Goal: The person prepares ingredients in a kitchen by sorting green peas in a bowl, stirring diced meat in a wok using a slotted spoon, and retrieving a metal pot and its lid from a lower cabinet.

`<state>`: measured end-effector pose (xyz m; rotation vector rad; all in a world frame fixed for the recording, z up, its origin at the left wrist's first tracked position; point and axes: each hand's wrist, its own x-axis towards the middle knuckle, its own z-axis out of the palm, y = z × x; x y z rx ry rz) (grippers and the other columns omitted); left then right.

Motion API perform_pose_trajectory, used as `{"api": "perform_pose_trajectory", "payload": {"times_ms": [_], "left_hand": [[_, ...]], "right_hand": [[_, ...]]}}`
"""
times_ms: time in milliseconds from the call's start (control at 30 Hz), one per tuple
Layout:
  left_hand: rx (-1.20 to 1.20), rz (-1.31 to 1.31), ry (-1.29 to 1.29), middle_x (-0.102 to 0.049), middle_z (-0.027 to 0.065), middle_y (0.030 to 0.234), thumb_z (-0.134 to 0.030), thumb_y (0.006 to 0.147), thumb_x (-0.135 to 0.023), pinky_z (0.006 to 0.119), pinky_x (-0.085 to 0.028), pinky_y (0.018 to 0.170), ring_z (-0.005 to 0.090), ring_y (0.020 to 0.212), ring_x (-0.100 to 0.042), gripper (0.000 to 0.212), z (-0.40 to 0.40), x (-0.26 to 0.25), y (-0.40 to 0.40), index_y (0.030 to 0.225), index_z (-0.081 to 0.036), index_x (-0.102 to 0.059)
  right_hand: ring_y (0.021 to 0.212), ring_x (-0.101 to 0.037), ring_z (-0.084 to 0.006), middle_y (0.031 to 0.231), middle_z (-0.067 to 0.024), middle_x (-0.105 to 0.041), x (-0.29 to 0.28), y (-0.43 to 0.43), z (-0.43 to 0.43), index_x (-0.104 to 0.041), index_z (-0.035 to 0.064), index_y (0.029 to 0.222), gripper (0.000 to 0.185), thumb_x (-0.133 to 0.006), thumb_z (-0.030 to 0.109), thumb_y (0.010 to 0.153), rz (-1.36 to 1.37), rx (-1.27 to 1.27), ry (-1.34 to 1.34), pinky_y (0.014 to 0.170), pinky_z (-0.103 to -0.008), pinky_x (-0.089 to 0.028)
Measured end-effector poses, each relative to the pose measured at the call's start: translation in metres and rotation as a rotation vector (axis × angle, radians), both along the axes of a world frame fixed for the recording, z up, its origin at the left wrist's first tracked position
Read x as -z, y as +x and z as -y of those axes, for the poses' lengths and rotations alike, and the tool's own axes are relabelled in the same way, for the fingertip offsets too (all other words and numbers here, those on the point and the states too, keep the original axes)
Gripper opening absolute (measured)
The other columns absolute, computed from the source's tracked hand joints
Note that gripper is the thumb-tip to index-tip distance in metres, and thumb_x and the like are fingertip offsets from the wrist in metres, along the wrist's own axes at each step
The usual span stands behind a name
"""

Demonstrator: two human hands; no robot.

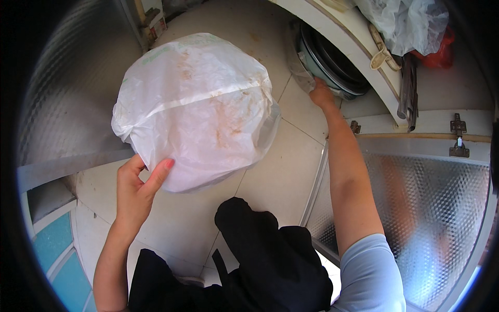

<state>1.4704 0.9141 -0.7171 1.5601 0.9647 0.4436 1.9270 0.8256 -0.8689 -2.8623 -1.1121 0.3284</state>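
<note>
My left hand pinches the lower left edge of a large round bundle wrapped in a white plastic bag, with brown stains on top. What the bag holds is hidden. My right hand reaches to the lower cabinet and grips the edge of a clear plastic bag around stacked round basins or pans, dark inside with a pale green rim. Its fingertips are partly hidden by the plastic.
An open cabinet door with a textured panel stands at the right, its metal hinge above. On the shelf lie plastic bags and a red bag. Another textured door is at the left, over floor tiles.
</note>
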Motion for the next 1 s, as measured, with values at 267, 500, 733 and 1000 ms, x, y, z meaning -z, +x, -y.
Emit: {"api": "perform_pose_trajectory", "payload": {"times_ms": [267, 500, 733, 1000], "left_hand": [[0.023, 0.015, 0.027, -0.063, 0.005, 0.081, -0.013, 0.082, -0.061, 0.022, -0.043, 0.07, 0.0082, 0.075, -0.054, 0.021, 0.0, 0.001, 0.004, 0.095, 0.004, -0.06], [-0.033, -0.037, 0.087, -0.061, 0.0019, 0.07, -0.013, 0.082, -0.061, 0.021, -0.041, 0.061, 0.0057, 0.064, -0.05, 0.018, -0.001, -0.004, -0.002, 0.088, 0.004, -0.061], [-0.121, 0.047, 0.108, -0.053, -0.0017, 0.059, -0.017, 0.081, -0.062, 0.021, -0.035, 0.051, 0.0047, 0.055, -0.041, 0.021, -0.005, -0.015, 0.005, 0.079, 0.003, -0.061], [-0.003, 0.135, 0.335, -0.051, 0.0063, 0.065, -0.018, 0.087, -0.053, 0.028, -0.039, 0.057, 0.0158, 0.06, -0.048, 0.02, -0.014, -0.001, -0.023, 0.077, -0.002, -0.048]], "right_hand": [[0.112, -0.045, -0.0295, 0.13, -0.0161, -0.038, 0.009, -0.007, 0.013, -0.037, 0.0075, 0.128, 0.051, -0.05, 0.019, 0.08, -0.002, 0.077, 0.126, 0.092, -0.0353, -0.038], [0.093, -0.053, -0.0182, 0.108, -0.0083, -0.055, -0.071, -0.204, 0.035, -0.052, 0.0019, 0.11, 0.033, -0.05, 0.026, 0.087, -1.04, -0.056, 1.066, 0.08, -0.0296, -0.043], [0.089, -0.053, -0.0221, 0.094, -0.0089, -0.058, -0.101, -0.245, 0.045, -0.056, 0.0018, 0.093, 0.026, -0.066, -0.002, 0.069, -0.456, -0.376, 0.916, 0.078, -0.0306, -0.041], [0.079, -0.051, -0.022, 0.087, -0.0083, -0.057, -0.108, -0.236, 0.053, -0.056, 0.0009, 0.085, 0.011, -0.059, -0.003, 0.075, -0.322, -0.528, 0.948, 0.072, -0.0314, -0.041]]}}
